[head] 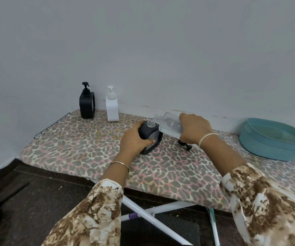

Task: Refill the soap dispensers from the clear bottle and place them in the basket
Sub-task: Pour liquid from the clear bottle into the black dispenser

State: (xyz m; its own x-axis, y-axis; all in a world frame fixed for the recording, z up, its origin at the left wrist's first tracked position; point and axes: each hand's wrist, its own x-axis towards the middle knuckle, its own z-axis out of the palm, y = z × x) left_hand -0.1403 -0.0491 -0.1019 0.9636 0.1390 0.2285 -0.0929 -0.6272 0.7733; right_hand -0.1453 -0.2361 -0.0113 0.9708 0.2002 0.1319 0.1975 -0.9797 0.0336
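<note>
Left hand (pixel 134 139) wraps the uncapped black square soap dispenser (pixel 144 132) at the centre of the leopard-print ironing board (pixel 90 148). Right hand (pixel 193 128) clamps the tilted clear plastic bottle (pixel 169 124), its mouth just beside the dispenser's neck. The teal plastic basket (pixel 271 148) sits at three o'clock.

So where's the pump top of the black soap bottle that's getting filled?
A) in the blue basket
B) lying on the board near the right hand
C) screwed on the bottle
B: the black pump lies on the board just below the right hand, which tilts the clear bottle, while the dispenser in the left hand has a bare, open neck.
</note>
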